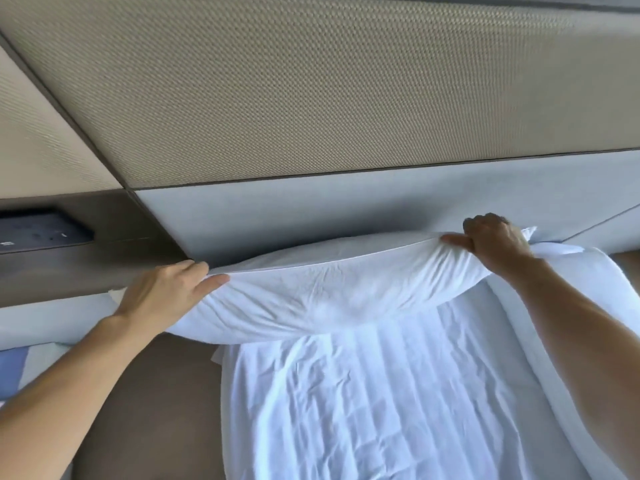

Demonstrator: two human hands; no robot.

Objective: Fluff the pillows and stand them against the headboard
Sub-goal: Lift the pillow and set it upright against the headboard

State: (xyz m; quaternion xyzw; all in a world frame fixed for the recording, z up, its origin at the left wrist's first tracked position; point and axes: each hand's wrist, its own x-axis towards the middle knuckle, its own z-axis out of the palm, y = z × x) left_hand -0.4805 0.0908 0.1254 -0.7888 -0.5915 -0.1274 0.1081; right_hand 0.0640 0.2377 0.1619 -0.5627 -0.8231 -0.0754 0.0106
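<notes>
I observe one white pillow [322,289] held across the head of the bed, its long edge running from lower left to upper right, directly in front of the grey padded headboard [311,209]. Its upper seam lies close to the headboard; I cannot tell whether the two touch. The pillow's belly sags between the two grips and hangs over the rumpled white sheet [363,403] below.

The left hand [162,292] sits at the pillow's left end. The thumb lies on the near face, the fingers [187,268] go over the top edge, and the fabric is pinched between them. The left forearm enters from the lower left, roughly straight, wrist slightly raised.

The right hand [495,240] sits at the upper right corner, knuckles upward, fingers curled down over the top edge, thumb extended leftward along the seam. It is closed around a bunch of the pillowcase. The right forearm comes in from the lower right edge, angled steeply up to the hand.

A second white pillow [595,289] lies to the right, partly behind the right arm. A brown mattress surface [156,410] shows left of the sheet.
</notes>
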